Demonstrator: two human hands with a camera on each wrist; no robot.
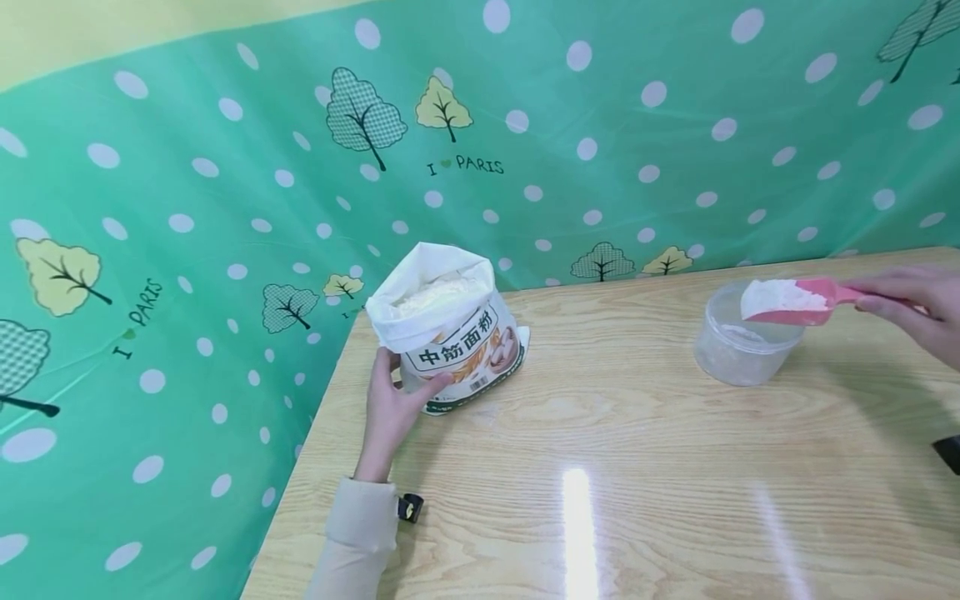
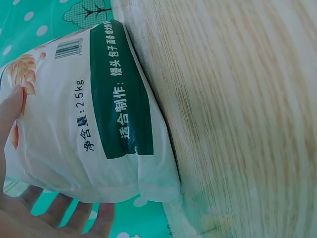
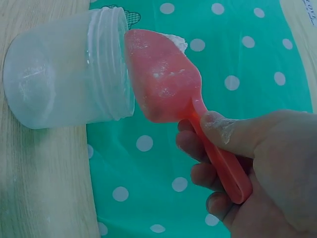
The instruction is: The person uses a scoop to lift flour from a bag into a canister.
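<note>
We held the scoop (image 1: 822, 293) in curled right fingers (image 3: 203, 174), flour (image 1: 780, 296) at the tub's (image 1: 738, 362) mouth, desk's (image 1: 645, 475) two o'clock, presumably limiting spills; left fingers (image 2: 103, 218), spread wide, gripped the bag (image 1: 465, 354) at ten o'clock, likely steadying it.

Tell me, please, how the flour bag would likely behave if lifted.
The flour bag is probably fairly heavy, since it is marked 2.5kg. Its creased sides suggest it would flex and sag. With its top open and flour showing inside, it could spill if tipped.
</note>
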